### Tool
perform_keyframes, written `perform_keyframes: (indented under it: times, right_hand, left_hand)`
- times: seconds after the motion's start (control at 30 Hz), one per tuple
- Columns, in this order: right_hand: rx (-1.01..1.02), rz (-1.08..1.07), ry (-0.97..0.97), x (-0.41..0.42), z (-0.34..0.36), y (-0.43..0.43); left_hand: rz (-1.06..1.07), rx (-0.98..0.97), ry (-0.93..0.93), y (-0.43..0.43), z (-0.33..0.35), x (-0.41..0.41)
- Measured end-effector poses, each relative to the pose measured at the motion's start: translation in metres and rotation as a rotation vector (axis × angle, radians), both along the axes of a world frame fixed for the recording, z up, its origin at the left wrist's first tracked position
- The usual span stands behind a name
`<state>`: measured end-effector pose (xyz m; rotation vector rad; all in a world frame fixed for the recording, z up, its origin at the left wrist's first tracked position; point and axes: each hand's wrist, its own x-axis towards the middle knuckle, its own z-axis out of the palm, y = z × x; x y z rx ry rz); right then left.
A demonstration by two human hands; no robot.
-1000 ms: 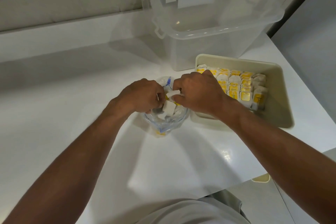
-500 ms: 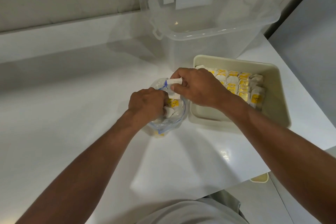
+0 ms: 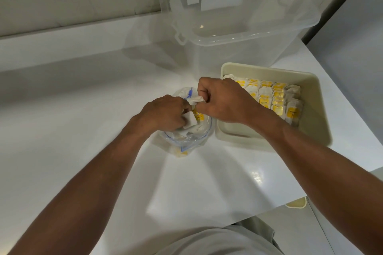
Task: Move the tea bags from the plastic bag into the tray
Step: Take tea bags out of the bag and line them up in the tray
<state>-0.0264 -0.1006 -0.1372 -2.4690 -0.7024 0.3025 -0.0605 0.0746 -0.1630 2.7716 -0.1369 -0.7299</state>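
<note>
On a white countertop (image 3: 83, 114), your two hands meet over the mouth of a clear plastic bag (image 3: 187, 143) w/ a blue zip strip. It stands just left of the cream tray (image 3: 271, 71), close beside it. Your left hand (image 3: 163, 115) reaches into the bag's opening, fingers curled round a lower tea bag (image 3: 191, 122), white, w/ a yellow tag showing just beside it. Your right hand (image 3: 224, 100) hovers above the bag's far rim, thumb & fingers pinching an upper tea bag (image 3: 195, 99), a small white packet held clear of the plastic. More packets lie low in the bag, seen thru the film; how many, can't tell. Inside the tray, rows of tea bags (image 3: 269, 97) stand on edge, yellow tags up, packed toward the far & right side. Your right forearm crosses the tray's near-left corner. Behind the tray sits a large clear storage bin (image 3: 238, 27) w/ white labels on its wall. Grey shirt (image 3: 217, 240) fills the frame's bottom edge.
</note>
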Motion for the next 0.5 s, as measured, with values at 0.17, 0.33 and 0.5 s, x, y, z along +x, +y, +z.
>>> perform_keyframes:
  times: [0.17,0.33,0.5]
  right_hand:
    - [-0.081,0.102,0.014,0.0,0.001,-0.001]
    - [-0.087,0.126,0.08,0.002,0.004,-0.005]
    - [0.003,0.084,0.074,0.004,0.005,-0.01]
  left_hand:
    - [0.044,-0.082,-0.029,0.0,0.002,0.001]
    - [0.118,-0.209,-0.036,0.004,0.009,-0.001]
    - [0.096,-0.179,-0.062,0.013,0.014,-0.003]
